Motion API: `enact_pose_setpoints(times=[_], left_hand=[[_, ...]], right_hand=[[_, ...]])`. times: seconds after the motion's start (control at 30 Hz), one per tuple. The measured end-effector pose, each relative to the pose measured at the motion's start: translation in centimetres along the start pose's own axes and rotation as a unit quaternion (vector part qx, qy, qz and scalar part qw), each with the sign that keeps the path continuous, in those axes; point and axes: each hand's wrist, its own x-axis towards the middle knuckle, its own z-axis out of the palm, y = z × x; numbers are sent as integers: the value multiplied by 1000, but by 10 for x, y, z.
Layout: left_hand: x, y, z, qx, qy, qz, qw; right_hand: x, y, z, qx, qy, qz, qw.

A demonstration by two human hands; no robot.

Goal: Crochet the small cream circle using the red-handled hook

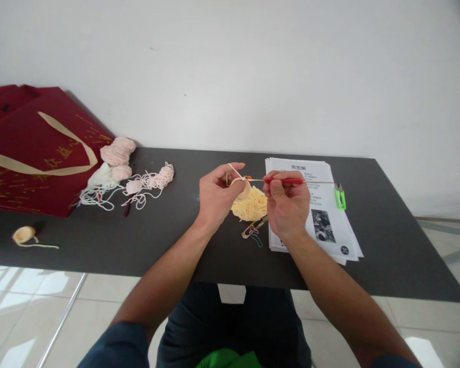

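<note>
My left hand [220,191] pinches a small pale yellow crochet piece [244,192], with a strand of yarn running over its index finger. In my right hand [289,204] is a crochet hook [284,181] with a red handle, held level. The hook's metal shaft points left and its tip meets the crochet piece beside my left fingers. A small orange bit shows near that tip. Below and between my hands lies a yellow yarn ball [253,205] on the dark table [168,245]. How the tip sits in the stitches is too small to make out.
Printed sheets [302,166] lie under my right hand, with green thread snips [340,197] on their edge. Stitch markers [256,238] are near the yarn ball. Leftward are pink yarn [159,178], white yarn [99,179], a red bag [34,138] and a cream crocheted cup shape [24,234].
</note>
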Motion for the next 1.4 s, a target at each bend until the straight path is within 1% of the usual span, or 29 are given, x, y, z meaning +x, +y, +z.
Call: enact_pose_setpoints(times=[0.2, 0.43, 0.6, 0.73, 0.83, 0.93, 1.03, 1.13, 1.2, 1.3, 1.4], left_hand=[[0, 0, 0, -1, 9, 6, 1000], [-1, 0, 1, 3, 20, 8, 1000], [-2, -2, 1, 29, 51, 35, 998], [-4, -4, 1, 51, 79, 65, 993], [-3, -5, 2, 46, 101, 67, 992], [-2, -4, 5, -3, 115, 28, 993], [1, -1, 6, -79, 97, -50, 991], [4, 3, 4, -156, 56, -132, 977], [6, 5, 1, -196, 32, -172, 965], [10, 6, -3, -230, 9, -206, 951], [12, 7, -5, -240, -4, -221, 945]], right_hand=[[-2, 2, -1, -21, -2, -33, 999], [-4, 8, -7, -88, -5, -70, 994], [-10, 8, -2, -121, -1, -120, 985], [-19, 5, 4, -160, -3, -181, 970], [-23, 6, 2, -218, -36, -237, 946], [-25, 11, -6, -261, -93, -265, 924], [-24, 16, -11, -275, -121, -262, 917], [-21, 19, -11, -268, -106, -240, 927], [-19, 20, -10, -257, -96, -215, 937], [-18, 20, -9, -224, -87, -157, 958], [-14, 24, -9, -176, -73, -104, 976]])
